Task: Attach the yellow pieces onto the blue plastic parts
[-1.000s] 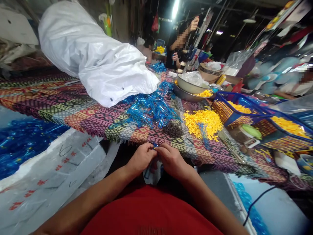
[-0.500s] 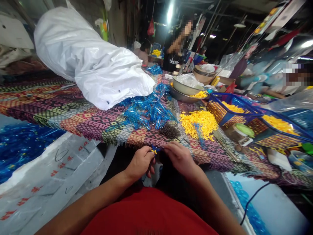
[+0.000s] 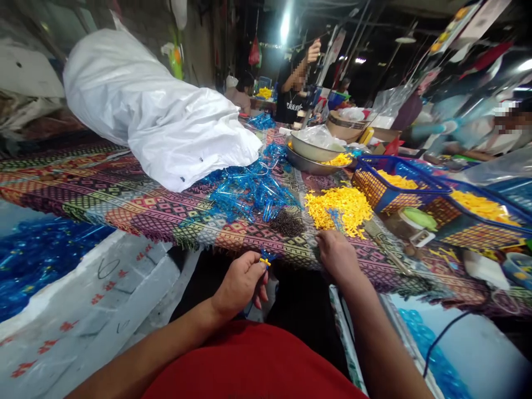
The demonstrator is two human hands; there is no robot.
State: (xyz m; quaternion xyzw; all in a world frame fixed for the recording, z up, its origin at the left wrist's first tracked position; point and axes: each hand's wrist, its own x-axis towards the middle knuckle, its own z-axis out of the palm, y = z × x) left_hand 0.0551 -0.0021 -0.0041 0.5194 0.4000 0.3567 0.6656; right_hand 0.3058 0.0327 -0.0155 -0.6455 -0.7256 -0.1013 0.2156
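My left hand (image 3: pixel 245 280) is closed, pinching a small blue and yellow plastic piece (image 3: pixel 265 261) between thumb and forefinger, just in front of the table edge. My right hand (image 3: pixel 338 256) is over the cloth at the near edge of a pile of small yellow plastic parts (image 3: pixel 344 208). Its fingers are curled together, and what they hold, if anything, is hidden. A clear blue plastic piece (image 3: pixel 334 218) lies on the yellow pile, just beyond the right hand. Left of that pile is a heap of small dark bits (image 3: pixel 287 223), with clear blue plastic pieces (image 3: pixel 249 191) behind.
A large white sack (image 3: pixel 158 111) lies on the patterned cloth (image 3: pixel 137 202). Blue baskets (image 3: pixel 376 191) of yellow parts and stacked bowls (image 3: pixel 318 145) stand to the right and back. A white foam box (image 3: pixel 89 302) is at lower left. Other people (image 3: pixel 293 100) are farther back.
My right hand has left the small piece and moved right to the edge of the yellow pile. The left hand keeps its pinch on the blue and yellow piece.
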